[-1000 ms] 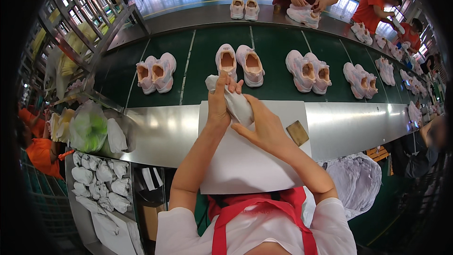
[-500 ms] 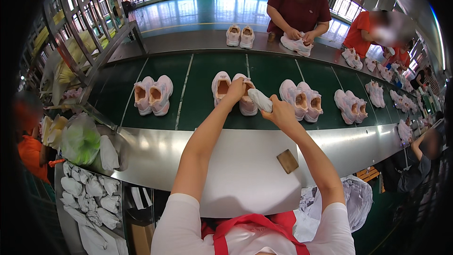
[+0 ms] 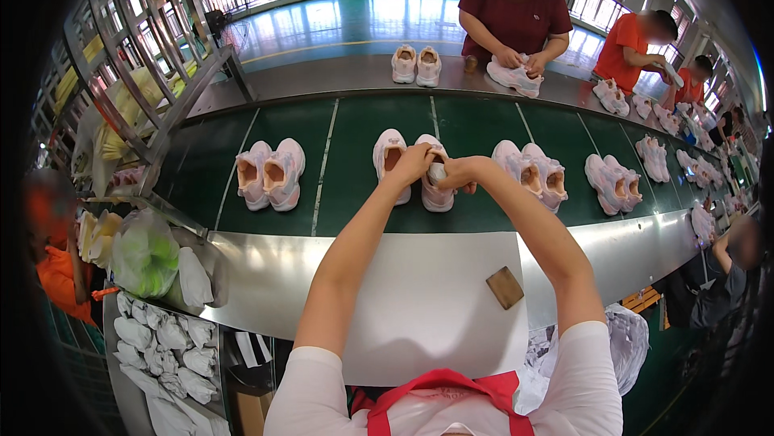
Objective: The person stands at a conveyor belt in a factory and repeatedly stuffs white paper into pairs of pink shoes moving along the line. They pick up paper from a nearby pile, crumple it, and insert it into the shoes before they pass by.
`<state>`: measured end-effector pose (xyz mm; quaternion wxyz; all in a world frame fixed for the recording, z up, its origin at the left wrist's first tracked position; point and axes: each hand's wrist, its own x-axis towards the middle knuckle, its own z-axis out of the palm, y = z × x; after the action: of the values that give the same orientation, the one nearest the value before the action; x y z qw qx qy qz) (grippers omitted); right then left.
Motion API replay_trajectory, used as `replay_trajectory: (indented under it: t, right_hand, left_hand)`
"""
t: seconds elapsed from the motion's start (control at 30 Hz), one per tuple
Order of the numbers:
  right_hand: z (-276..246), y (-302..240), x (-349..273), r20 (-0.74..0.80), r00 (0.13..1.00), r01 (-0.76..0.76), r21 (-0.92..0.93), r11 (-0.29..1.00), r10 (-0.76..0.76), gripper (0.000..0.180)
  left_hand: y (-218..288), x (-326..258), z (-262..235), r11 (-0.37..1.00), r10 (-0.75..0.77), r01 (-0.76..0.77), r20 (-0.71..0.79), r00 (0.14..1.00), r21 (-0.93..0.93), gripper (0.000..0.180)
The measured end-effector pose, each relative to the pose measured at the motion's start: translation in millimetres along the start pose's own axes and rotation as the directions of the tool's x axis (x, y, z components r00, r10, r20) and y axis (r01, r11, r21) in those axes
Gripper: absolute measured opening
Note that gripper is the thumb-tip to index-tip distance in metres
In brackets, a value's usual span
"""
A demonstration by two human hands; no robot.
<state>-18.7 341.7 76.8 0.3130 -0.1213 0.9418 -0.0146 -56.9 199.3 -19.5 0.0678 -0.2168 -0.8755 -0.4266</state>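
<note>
A pair of pale pink and white sneakers stands on the green conveyor belt in front of me, toes pointing away. My left hand [image 3: 415, 164] is closed on the tongue and opening of the right sneaker [image 3: 438, 199]. Into that opening my right hand [image 3: 463, 172] presses a white paper wad [image 3: 437, 171], its fingers closed around the wad's end. Most of the wad is hidden in the shoe and behind my fingers. Just left of it, the left sneaker [image 3: 389, 146] sits with its tan lining showing.
Another sneaker pair [image 3: 271, 174] is to the left, and more pairs [image 3: 530, 171] line the belt [image 3: 339, 194] to the right. A brown block [image 3: 505, 287] lies on the white board [image 3: 435, 299]. White paper wads [image 3: 165, 343] fill a tray at lower left. Co-workers [image 3: 516, 8] work across the belt.
My right hand has moved the paper wad forward and left, from above the heel into the right sneaker's opening. My left hand stays at the tongue. The view has shifted slightly.
</note>
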Motion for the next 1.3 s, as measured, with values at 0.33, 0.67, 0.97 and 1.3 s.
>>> replay_trajectory:
  t: [0.33,0.67,0.97,1.3]
  right_hand:
    - [24.9,28.3,0.1,-0.613,0.776,0.203,0.020,0.979,-0.148,0.032]
    - [68.7,31.6,92.2,-0.890,0.451,0.151,0.143,0.978,0.061,0.035]
    - [68.5,49.1,-99.5,-0.852,0.523,0.517,0.301,0.801,-0.018,0.049]
    - [189.2,34.1,-218.3,-0.712,0.653,0.029,0.362,0.932,0.256,0.040]
  left_hand:
    - [2.3,3.3,-19.1,0.998,-0.053,0.063,0.266,0.962,-0.029,0.049]
    - [32.9,2.6,36.4,0.957,0.017,0.078,-0.323,0.946,0.279,0.016]
    - [78.1,-21.9,1.5,0.940,0.208,-0.098,-0.324,0.923,0.325,0.036]
    - [180.4,-216.3,31.9,0.836,0.540,-0.546,0.272,0.796,-0.063,0.014]
